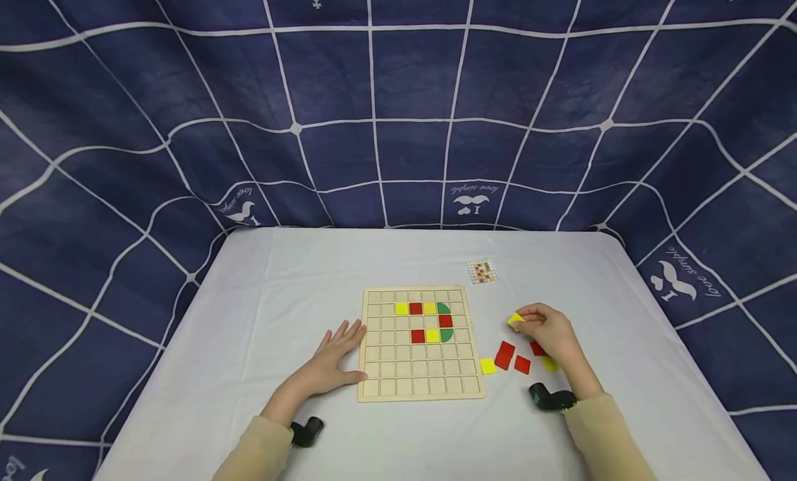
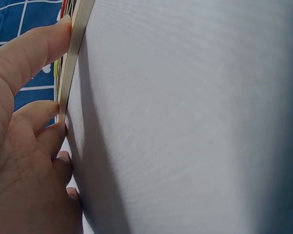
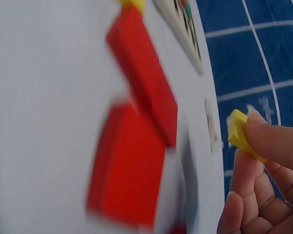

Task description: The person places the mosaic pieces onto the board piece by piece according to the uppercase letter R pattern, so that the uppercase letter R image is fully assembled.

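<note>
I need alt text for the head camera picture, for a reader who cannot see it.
A person's right hand pinches a small yellow piece above loose red and yellow pieces on a white table. The left hand rests flat against the left edge of a wooden grid board, which holds some red, yellow and green pieces. A blue checked cloth hangs behind.

"I love simple" is printed repeatedly on the blue backdrop cloth (image 1: 471,197).

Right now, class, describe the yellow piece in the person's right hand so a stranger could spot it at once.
Start at the wooden grid board on the white table. Just right of it, the right hand pinches a small yellow piece; unlike the loose red and yellow pieces beside it, it is lifted.
</note>
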The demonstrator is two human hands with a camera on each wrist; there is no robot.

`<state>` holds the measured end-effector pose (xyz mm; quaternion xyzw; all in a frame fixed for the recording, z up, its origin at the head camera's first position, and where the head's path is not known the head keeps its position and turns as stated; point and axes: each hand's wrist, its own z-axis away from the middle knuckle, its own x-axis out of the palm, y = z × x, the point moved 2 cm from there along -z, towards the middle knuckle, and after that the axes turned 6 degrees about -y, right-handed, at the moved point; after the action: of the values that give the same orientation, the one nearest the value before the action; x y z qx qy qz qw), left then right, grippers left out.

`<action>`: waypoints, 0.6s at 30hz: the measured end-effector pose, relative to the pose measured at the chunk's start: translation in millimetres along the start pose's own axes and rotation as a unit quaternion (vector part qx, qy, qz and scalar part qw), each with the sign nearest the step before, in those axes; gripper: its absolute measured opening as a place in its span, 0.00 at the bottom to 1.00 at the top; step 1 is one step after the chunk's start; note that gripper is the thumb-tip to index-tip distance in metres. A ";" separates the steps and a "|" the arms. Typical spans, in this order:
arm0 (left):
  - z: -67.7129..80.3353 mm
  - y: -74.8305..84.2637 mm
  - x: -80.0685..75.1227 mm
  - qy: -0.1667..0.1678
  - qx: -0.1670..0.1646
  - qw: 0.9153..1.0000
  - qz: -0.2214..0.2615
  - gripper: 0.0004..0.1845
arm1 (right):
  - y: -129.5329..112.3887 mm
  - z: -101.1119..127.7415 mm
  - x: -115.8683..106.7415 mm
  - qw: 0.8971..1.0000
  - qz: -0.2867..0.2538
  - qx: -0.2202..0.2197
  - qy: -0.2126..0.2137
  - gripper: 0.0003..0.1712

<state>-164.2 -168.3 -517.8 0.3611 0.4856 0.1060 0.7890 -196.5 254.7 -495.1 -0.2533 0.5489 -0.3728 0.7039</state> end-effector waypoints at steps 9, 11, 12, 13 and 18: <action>0.2 0.3 1.0 0.005 0.001 1.000 -0.002 0.49 | -33.8 -2.8 57.5 0.997 -0.053 -0.045 -0.034 0.13; 0.1 0.2 1.0 0.005 0.001 1.000 -0.003 0.48 | -42.8 -1.5 71.3 0.995 -0.060 -0.062 -0.047 0.12; 0.1 0.4 0.9 0.006 0.002 1.000 -0.004 0.48 | -47.3 -1.1 78.2 0.994 -0.062 -0.071 -0.052 0.11; 0.1 0.5 0.8 0.005 0.002 1.000 -0.005 0.48 | -51.8 -0.7 84.9 0.993 -0.063 -0.080 -0.057 0.10; 0.1 1.6 0.1 0.005 0.004 1.000 -0.004 0.48 | -73.4 0.9 115.0 0.989 -0.049 -0.120 -0.076 0.07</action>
<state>-163.8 -167.2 -516.7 0.3622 0.4912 0.1027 0.7855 -200.1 118.8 -505.8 -0.3903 0.5214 -0.3179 0.6890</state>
